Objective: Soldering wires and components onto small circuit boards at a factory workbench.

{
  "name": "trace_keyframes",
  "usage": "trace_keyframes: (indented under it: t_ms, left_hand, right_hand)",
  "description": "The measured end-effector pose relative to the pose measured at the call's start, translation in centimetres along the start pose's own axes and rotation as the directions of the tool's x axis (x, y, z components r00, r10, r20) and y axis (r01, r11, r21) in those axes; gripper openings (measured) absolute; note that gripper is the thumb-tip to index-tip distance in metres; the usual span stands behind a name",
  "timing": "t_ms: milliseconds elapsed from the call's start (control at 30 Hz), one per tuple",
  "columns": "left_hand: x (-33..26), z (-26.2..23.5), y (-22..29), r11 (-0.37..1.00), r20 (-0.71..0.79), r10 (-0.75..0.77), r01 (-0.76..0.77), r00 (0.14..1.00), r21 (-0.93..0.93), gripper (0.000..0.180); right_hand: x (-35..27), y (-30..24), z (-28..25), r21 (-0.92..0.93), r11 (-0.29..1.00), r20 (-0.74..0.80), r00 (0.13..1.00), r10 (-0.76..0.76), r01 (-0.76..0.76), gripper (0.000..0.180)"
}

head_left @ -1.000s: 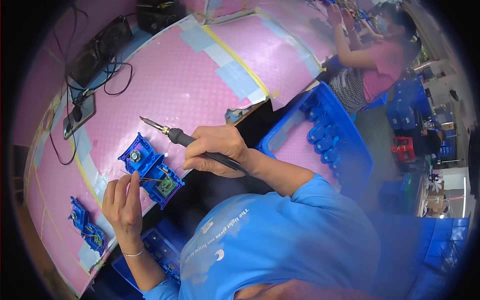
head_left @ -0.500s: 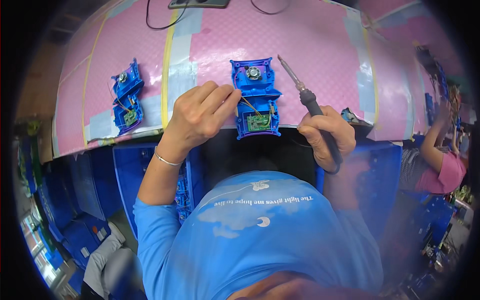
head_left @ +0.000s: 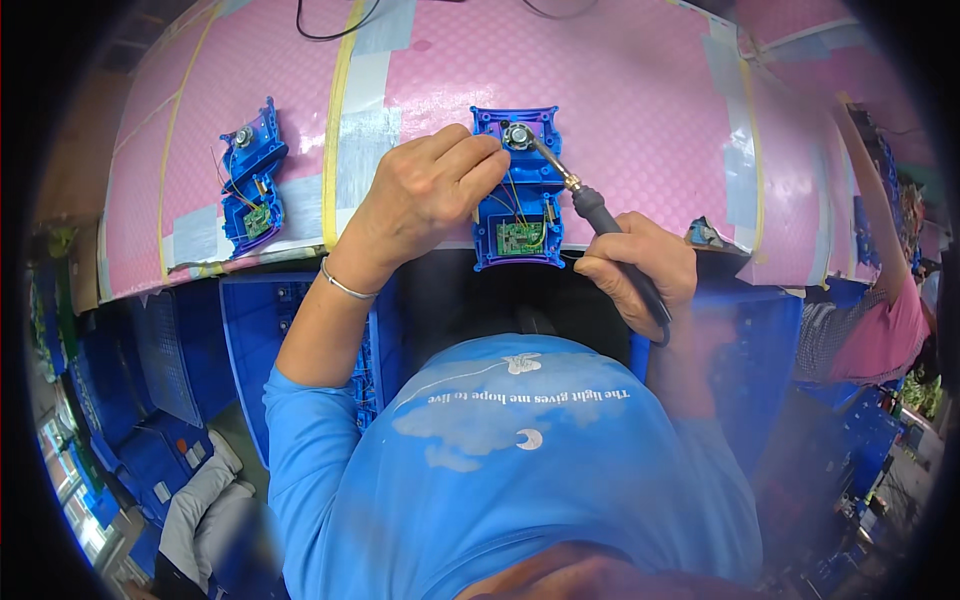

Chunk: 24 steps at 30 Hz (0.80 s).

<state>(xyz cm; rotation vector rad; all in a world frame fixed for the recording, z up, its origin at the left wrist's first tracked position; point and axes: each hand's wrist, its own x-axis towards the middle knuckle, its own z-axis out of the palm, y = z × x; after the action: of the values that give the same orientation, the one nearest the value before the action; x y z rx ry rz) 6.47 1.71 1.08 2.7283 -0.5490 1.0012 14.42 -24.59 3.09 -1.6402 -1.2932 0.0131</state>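
Observation:
An opened blue plastic housing lies in two halves at the table's near edge. In its far half sits a small round speaker; its near half holds a green circuit board. Thin wires rise from the board toward my left hand, whose fingers are pinched together on a wire over the housing's left side. The fingertips partly cover that wire's end. My right hand is wrapped round the dark handle of a soldering iron. Its metal tip reaches the speaker's right rim.
A second opened blue housing with speaker and board lies at the left on the pink table covering. Blue bins stand below the edge. A small dark scrap lies near right. Another person in pink is at far right.
The soldering iron's tip has come left and down from beyond the housing to the speaker. My left hand has shifted up and right, toward the speaker, still pinching.

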Motion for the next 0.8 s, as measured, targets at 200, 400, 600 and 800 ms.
trace_keyframes:
  t_ms: [200, 400, 600, 800]
  left_hand:
    - [0.0, 0.1, -0.2, 0.996, 0.015, -0.036, 0.037, 0.999, -0.075, 0.024]
    - [0.0, 0.0, -0.3, 0.99, 0.019, -0.06, 0.062, 0.998, -0.123, 0.027]
    - [-0.3, 0.1, -0.5, 0.994, -0.012, -0.05, 0.048, 0.999, -0.102, 0.027]
    - [-0.4, 0.0, -0.5, 0.989, -0.016, -0.038, 0.035, 0.999, -0.143, 0.029]
  right_hand:
    - [0.5, 0.1, 0.3, -0.014, 1.0, 0.025, 0.999, 0.026, -0.026, 0.019]
    - [1.1, 0.4, 0.8, -0.011, 1.0, 0.042, 0.999, 0.01, -0.01, 0.019]
    - [1.5, 0.5, 1.1, -0.042, 0.998, 0.059, 0.997, 0.041, -0.038, 0.019]
    - [1.4, 0.4, 1.0, -0.066, 0.996, 0.085, 0.995, 0.057, -0.052, 0.019]
